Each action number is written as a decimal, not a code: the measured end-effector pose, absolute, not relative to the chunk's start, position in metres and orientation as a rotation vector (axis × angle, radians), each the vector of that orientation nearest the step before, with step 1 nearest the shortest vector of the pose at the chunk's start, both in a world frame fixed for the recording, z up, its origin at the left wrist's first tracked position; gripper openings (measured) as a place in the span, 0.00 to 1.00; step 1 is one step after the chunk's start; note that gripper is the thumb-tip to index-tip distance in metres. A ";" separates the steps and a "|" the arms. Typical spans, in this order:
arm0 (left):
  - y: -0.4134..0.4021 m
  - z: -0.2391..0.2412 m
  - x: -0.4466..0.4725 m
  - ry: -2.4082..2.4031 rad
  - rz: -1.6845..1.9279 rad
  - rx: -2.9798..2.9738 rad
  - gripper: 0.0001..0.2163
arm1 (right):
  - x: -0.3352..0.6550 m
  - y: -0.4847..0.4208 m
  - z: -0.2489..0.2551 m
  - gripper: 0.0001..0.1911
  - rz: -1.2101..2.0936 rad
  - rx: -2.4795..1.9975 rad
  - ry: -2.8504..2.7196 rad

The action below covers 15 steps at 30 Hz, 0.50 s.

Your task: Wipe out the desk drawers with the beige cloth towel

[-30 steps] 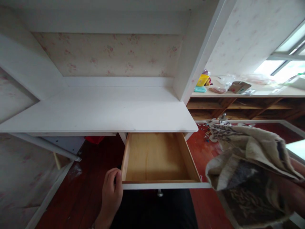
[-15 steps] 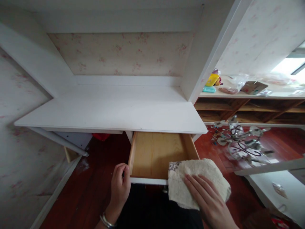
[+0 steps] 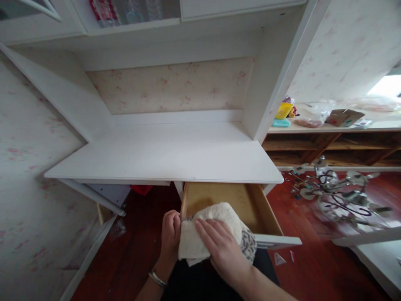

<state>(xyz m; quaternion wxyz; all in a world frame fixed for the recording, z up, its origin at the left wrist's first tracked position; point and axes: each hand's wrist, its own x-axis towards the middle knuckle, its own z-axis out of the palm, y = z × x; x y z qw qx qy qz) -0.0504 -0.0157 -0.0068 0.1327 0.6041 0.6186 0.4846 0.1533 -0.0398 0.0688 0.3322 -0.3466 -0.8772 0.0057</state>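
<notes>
A wooden drawer [image 3: 266, 211] stands pulled out from under the white desk top [image 3: 169, 156]. A cream cloth [image 3: 213, 221] with a dark patterned corner lies over the drawer's front left part. My right hand [image 3: 221, 246] presses flat on the cloth, fingers stretched out. My left hand [image 3: 171, 238] is curled round the drawer's front left corner, touching the cloth's edge; a bracelet is on that wrist.
A metal chandelier [image 3: 338, 194] lies on the red wooden floor to the right. Behind it a low wooden shelf [image 3: 328, 140] carries a yellow box, bags and a cardboard box. A white board edge [image 3: 366, 238] crosses the right foreground. Upper shelves hang above the desk.
The cloth came from the air at the right down onto the drawer, then slid left. My right hand moved left with it. The view tilted up and shifted.
</notes>
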 end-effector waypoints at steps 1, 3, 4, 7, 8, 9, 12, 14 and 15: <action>-0.010 -0.007 -0.049 1.801 1.411 1.793 0.14 | 0.162 -0.034 0.077 0.31 0.068 -0.923 -2.241; 0.004 -0.006 -0.045 1.874 1.419 1.916 0.13 | 0.183 -0.023 0.099 0.37 0.171 -0.973 -2.079; 0.010 -0.006 -0.042 1.943 1.408 1.997 0.13 | 0.195 -0.018 0.111 0.37 0.230 -1.020 -1.975; 0.031 -0.004 -0.034 2.208 1.287 2.259 0.11 | 0.225 -0.005 0.145 0.29 0.491 -1.219 -1.520; 0.038 -0.003 -0.031 2.275 1.239 2.335 0.10 | 0.233 -0.002 0.153 0.26 0.612 -1.244 -1.326; 0.043 -0.002 -0.029 2.321 1.208 2.403 0.09 | 0.239 0.002 0.158 0.22 0.745 -1.239 -1.134; 0.049 -0.002 -0.022 2.270 1.209 2.586 0.07 | 0.255 0.008 0.155 0.11 1.141 -1.114 -0.746; 0.042 -0.004 -0.014 2.053 1.197 2.691 0.07 | 0.264 0.008 0.141 0.07 1.323 -1.014 -0.707; 0.036 -0.005 -0.009 1.913 1.164 2.719 0.07 | 0.269 0.006 0.132 0.07 1.375 -0.972 -0.720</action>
